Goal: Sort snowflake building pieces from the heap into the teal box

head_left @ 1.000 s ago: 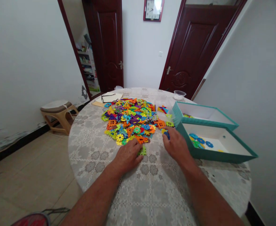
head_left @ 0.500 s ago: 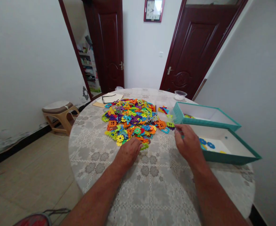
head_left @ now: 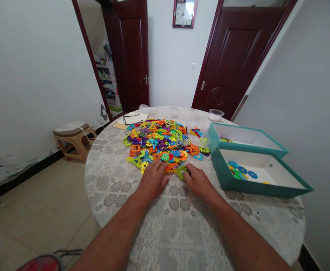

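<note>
A heap of flat, colourful interlocking plastic pieces (head_left: 161, 145) lies on a round table with a lace-patterned cloth (head_left: 182, 226). My left hand (head_left: 153, 181) rests flat at the heap's near edge, fingers stretched out and touching the nearest pieces. Just to its right, my right hand (head_left: 198, 181) has its fingertips pinched on a green piece (head_left: 181, 172) at the edge of the heap. A teal box (head_left: 263, 187) to the right holds a few blue and green pieces. A second teal box (head_left: 215, 136) stands behind it.
A clear plastic bowl (head_left: 216, 114) sits at the table's far edge, and glasses (head_left: 131, 118) lie on paper at the far left. A low stool (head_left: 72, 136) stands by the left wall. Dark red doors and a wall clock (head_left: 184, 13) are behind.
My right hand swung right to the near teal box with a blue piece, then came back left to the heap's edge and closed on a green piece. My left hand hardly moved.
</note>
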`<state>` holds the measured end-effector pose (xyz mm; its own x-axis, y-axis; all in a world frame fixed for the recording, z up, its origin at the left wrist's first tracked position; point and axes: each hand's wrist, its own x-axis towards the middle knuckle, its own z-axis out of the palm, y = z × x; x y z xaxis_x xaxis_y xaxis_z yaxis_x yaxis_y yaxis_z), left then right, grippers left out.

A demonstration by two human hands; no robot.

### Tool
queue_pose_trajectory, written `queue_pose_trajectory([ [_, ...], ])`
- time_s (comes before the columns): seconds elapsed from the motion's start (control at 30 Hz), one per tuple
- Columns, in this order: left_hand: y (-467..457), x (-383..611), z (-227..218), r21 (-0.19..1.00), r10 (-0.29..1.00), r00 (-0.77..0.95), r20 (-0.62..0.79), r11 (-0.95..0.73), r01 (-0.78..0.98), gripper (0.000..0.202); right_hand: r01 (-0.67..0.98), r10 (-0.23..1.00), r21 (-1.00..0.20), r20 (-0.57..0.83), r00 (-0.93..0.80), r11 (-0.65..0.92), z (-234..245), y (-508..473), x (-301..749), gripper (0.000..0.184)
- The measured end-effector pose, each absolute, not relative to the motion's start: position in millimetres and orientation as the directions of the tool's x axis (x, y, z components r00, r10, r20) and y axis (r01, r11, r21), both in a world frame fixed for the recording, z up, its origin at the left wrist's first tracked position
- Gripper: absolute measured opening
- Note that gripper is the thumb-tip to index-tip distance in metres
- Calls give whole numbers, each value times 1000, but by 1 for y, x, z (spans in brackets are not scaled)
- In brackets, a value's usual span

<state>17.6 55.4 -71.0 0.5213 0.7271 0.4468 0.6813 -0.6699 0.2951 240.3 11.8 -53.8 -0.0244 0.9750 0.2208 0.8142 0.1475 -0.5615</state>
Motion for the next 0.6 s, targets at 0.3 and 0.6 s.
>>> queue_pose_trajectory([
  [0.3, 57, 28, -66, 200, 783, 517, 345, -599, 775, 21, 821, 975, -545, 214, -61, 171, -53, 12, 248, 12],
  [0.6, 53, 27, -62, 163, 764, 543, 348, -620, 768, 20, 769, 973, -611, 223, -58, 186, -60, 16, 248, 11],
])
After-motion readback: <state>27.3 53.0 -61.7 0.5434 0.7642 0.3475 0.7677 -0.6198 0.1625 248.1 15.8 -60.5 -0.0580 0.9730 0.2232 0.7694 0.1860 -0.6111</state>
